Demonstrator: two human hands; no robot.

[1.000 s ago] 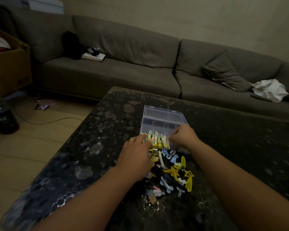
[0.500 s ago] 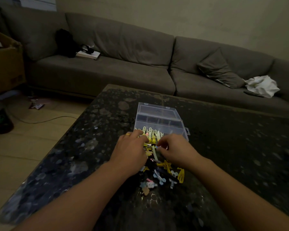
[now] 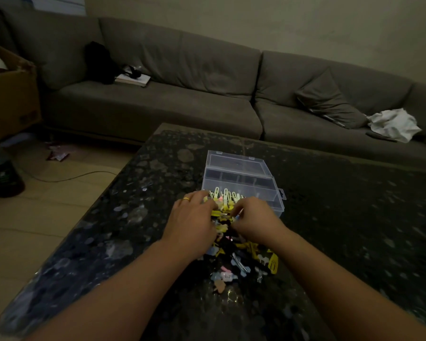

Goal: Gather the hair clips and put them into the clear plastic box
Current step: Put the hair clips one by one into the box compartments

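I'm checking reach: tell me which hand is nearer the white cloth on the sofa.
Right. The right hand lies on the white cloth's side of the clip pile; the left hand sits beside it, farther off. Neither is close to it.

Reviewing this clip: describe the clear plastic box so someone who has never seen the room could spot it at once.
Start at the dark speckled table in front of the long grey sofa. The clear plastic box sits on it, just beyond the person's left hand and right hand. It is the only see-through container there, lid open, pale clips at its near edge.
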